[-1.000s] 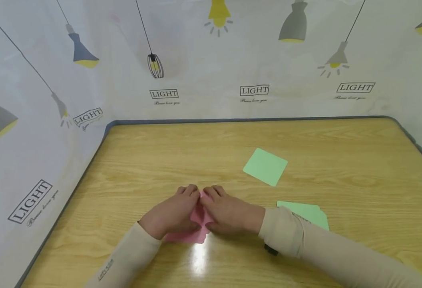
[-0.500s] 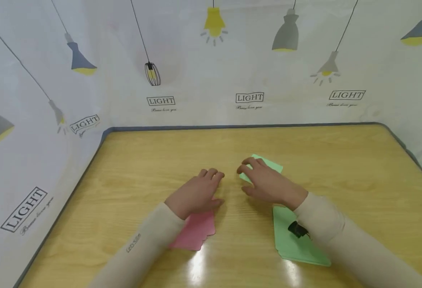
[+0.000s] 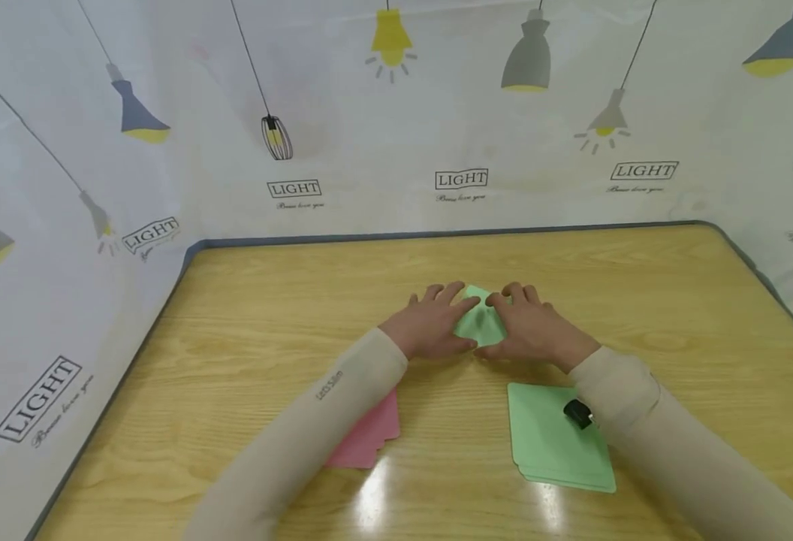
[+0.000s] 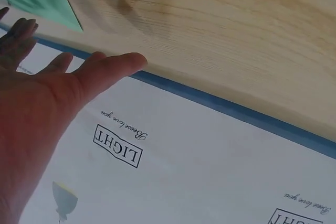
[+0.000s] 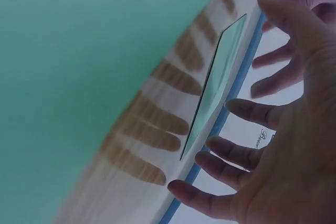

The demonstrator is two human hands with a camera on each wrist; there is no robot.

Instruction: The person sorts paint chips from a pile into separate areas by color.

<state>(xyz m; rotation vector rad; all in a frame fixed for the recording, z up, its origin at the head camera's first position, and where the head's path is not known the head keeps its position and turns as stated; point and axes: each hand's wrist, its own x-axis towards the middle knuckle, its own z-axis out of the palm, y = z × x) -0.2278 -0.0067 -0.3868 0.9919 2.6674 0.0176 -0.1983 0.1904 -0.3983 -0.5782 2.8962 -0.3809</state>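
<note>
Left hand point(image 3: 433, 327): fingers straight, released, resting on the left edge of the green sheet point(image 3: 480, 324).
Right hand point(image 3: 535, 330): fingers spread and relaxed, resting on the sheet's right edge; grasping nothing.
Sheet location: table point(image 3: 268, 315) centre, at 12 o'clock from the green stack point(image 3: 555, 443); pink stack point(image 3: 369, 439) at 7 o'clock.
Technique: judged best to press evenly with both hands and align corners before creasing.
Head view: shows both stacks and both hands.
Right wrist view: shows the sheet point(image 5: 218, 82) edge-on, lying flat, fingers point(image 5: 231, 156) hovering just beside it.
</note>
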